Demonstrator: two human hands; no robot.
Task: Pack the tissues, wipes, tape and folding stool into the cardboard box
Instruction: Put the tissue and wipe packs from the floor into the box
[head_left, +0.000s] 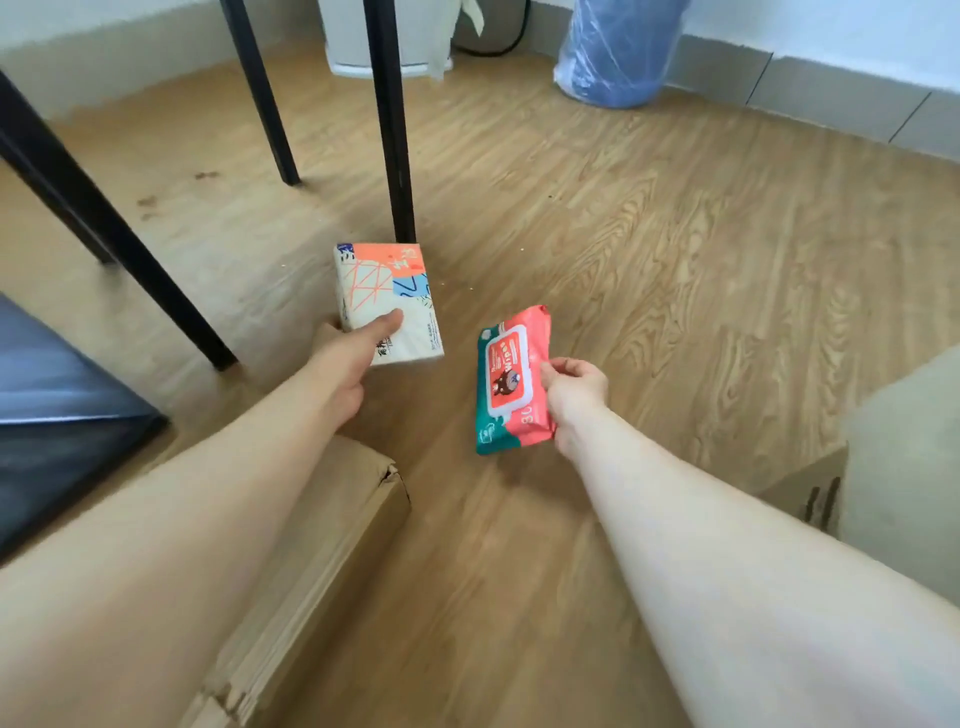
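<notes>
My left hand (345, 358) grips a cream tissue pack (387, 301) with orange and blue patterns, thumb on top, held above the wooden floor. My right hand (571, 395) pinches the right edge of a red and teal wipes pack (511, 382) with a white flip lid, also held off the floor. Below my left forearm lies a brown cardboard box (322, 525), seen only in part. No tape or folding stool shows in this view.
Black table legs (392, 124) stand just behind the tissue pack. A dark object (57, 415) sits at the left edge. A blue plastic-wrapped roll (618, 52) and a white bin (384, 36) stand by the far wall. Another cardboard piece (810, 493) shows at the right.
</notes>
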